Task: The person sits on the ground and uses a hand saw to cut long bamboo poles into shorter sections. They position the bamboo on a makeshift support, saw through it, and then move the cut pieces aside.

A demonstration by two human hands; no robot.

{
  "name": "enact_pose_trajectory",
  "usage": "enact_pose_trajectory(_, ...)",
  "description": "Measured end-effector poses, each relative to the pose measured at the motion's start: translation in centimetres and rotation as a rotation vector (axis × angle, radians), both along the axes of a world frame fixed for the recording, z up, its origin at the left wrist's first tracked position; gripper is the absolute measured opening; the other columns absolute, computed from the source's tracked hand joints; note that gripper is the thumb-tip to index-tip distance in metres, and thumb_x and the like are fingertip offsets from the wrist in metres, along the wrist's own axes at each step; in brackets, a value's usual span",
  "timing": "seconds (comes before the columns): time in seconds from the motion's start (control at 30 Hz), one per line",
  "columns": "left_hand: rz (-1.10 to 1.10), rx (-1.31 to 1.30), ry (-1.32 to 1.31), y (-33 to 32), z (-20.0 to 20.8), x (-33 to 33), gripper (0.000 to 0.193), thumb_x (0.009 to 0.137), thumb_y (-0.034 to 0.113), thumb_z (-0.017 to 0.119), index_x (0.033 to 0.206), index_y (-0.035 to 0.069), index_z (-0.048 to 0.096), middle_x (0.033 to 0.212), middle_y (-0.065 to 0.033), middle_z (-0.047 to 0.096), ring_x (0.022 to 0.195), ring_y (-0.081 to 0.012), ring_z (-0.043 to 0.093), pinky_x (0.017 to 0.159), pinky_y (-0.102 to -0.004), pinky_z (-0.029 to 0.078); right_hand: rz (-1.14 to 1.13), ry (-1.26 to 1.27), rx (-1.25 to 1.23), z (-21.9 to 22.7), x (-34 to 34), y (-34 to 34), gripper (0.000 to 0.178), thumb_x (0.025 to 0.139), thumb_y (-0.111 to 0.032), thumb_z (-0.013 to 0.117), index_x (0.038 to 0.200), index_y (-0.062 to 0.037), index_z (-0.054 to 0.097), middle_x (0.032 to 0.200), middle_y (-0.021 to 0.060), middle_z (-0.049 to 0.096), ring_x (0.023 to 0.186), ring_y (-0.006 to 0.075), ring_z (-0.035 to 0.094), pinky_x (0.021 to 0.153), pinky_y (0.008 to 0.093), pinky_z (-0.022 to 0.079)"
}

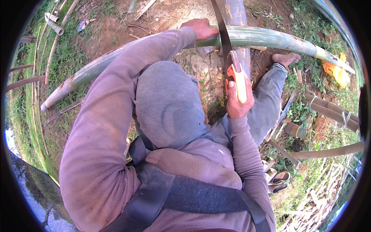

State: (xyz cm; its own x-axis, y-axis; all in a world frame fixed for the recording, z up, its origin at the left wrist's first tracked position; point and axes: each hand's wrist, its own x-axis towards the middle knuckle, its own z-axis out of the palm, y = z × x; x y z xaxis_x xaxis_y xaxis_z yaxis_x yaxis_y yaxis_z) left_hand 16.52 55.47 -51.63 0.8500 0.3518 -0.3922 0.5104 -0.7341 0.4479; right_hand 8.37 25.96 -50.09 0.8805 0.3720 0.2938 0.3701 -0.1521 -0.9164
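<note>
Across a grey log [235, 12], I see the green bamboo pole [266, 38] lying; the left hand [201, 29] clasps it, its arm arched forward, while the right hand [239, 103], forearm pointing ahead, grips an orange-handled saw [227, 45] whose blade crosses the pole.

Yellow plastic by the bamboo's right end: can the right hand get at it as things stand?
Probably not: the right hand is holding the saw by its handle, and the yellow plastic lies well off to the right, out past the bare foot.
</note>
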Motion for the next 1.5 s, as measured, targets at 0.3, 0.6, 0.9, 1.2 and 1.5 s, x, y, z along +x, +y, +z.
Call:
enact_pose_trajectory(0.3,0.001,-0.053,0.042,0.0,1.0,-0.7,0.084,0.087,0.068,0.055,0.141,0.005,0.061,0.128,-0.0207,0.072,0.117,-0.0332,0.07,0.101,-0.0454,0.054,0.041,0.091,0.027,1.1,-3.6,-3.9,0.044,0.097,-0.007,0.071,0.136,0.0097,0.062,0.132,0.0225,0.069,0.124,0.0301,0.068,0.105,0.04,0.054)
enact_pose_trajectory(0.6,-0.161,0.236,-0.201,6.0,1.4,-10.0,0.116,0.074,0.074,0.079,0.162,0.011,0.037,0.158,-0.0227,0.047,0.146,-0.0372,0.047,0.121,-0.0564,0.035,0.048,-0.078,0.006,-0.2,2.3,1.3,0.043,0.105,-0.021,0.067,0.141,-0.0003,0.059,0.097,0.0052,0.067,0.065,0.0048,0.057,0.058,0.0202,0.05)
enact_pose_trajectory(0.9,-0.111,0.415,0.008,9.4,-0.4,-19.6,0.112,0.065,0.059,0.09,0.156,0.017,0.042,0.138,-0.0179,0.062,0.126,-0.0383,0.063,0.106,-0.0495,0.052,-0.004,0.025,0.009,1.7,1.9,2.4,0.04,0.108,-0.023,0.063,0.141,-0.0004,0.061,0.084,0.0026,0.065,0.061,0.0054,0.055,0.054,0.0222,0.05)
enact_pose_trajectory(1.2,-0.104,0.431,-0.033,8.8,0.1,-20.5,0.095,0.07,0.046,0.087,0.149,0.014,0.045,0.13,-0.0176,0.064,0.12,-0.0371,0.066,0.099,-0.0496,0.055,0.003,0.104,-0.181,4.7,-7.0,-9.2,0.048,0.106,-0.027,0.063,0.142,0.0045,0.059,0.117,0.0141,0.072,0.065,0.0106,0.062,0.059,0.0262,0.053)
enact_pose_trajectory(1.5,-0.096,0.425,-0.074,8.9,0.0,-19.7,0.093,0.068,0.046,0.089,0.147,0.015,0.05,0.126,-0.0172,0.065,0.119,-0.0378,0.066,0.1,-0.049,0.055,-0.005,0.174,0.058,2.2,3.4,3.7,0.035,0.107,-0.018,0.064,0.138,-0.0011,0.065,0.084,0.001,0.066,0.058,0.0054,0.056,0.05,0.0231,0.047)
